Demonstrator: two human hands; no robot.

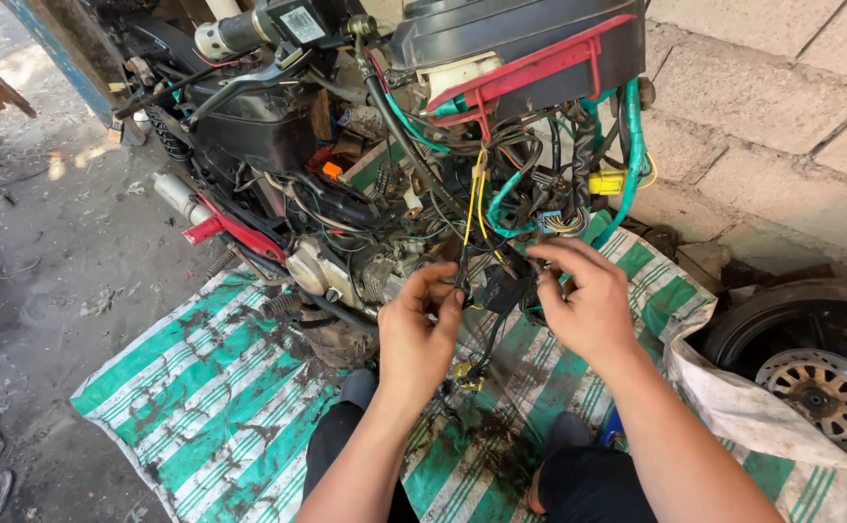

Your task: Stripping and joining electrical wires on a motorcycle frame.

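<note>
A stripped motorcycle [346,194] stands in front of me with its wiring harness [501,194] hanging loose below the black and red instrument housing [530,48]. My left hand [416,329] pinches a black and yellow wire bundle [469,242] near its lower end. My right hand [583,300] grips black wires and a black connector [503,286] just to the right of it. A small yellow connector [466,376] dangles below my hands. My knees show at the bottom.
A dirty green and white striped sheet [211,397] lies on the ground under the bike. A loose wheel with tyre [820,378] lies at right by a block wall [772,107]. Bare concrete floor [46,291] is at left.
</note>
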